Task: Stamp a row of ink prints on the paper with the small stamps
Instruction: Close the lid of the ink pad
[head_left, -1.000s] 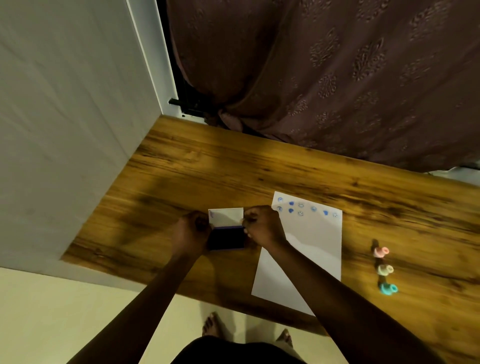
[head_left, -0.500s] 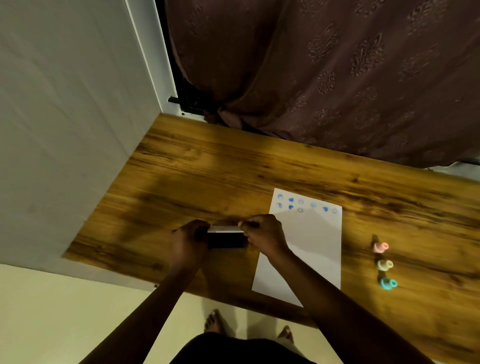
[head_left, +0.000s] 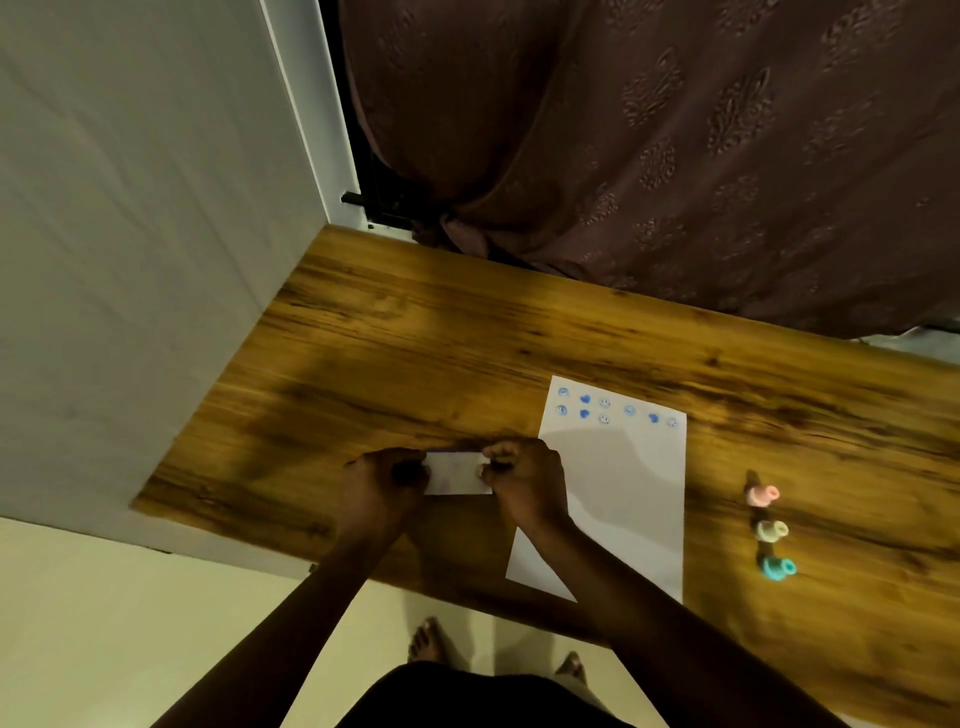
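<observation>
A white sheet of paper (head_left: 618, 483) lies on the wooden table (head_left: 415, 353), with two short rows of blue prints (head_left: 605, 408) along its far edge. Left of the paper sits a small ink pad (head_left: 457, 473), its white lid down. My left hand (head_left: 382, 486) grips the pad's left end and my right hand (head_left: 524, 480) grips its right end. Three small stamps stand in a line right of the paper: pink (head_left: 762, 494), cream (head_left: 771, 531) and teal (head_left: 777, 567).
A white wall (head_left: 130, 260) borders the table's left edge. A brown patterned curtain (head_left: 675, 156) hangs behind the far edge. The table's near edge runs just below my hands, and my bare feet (head_left: 431, 642) show on the floor.
The ink pad's white lid stood open a second ago, showing the dark pad. It has swung down and now lies closed, both hands still on its ends.
</observation>
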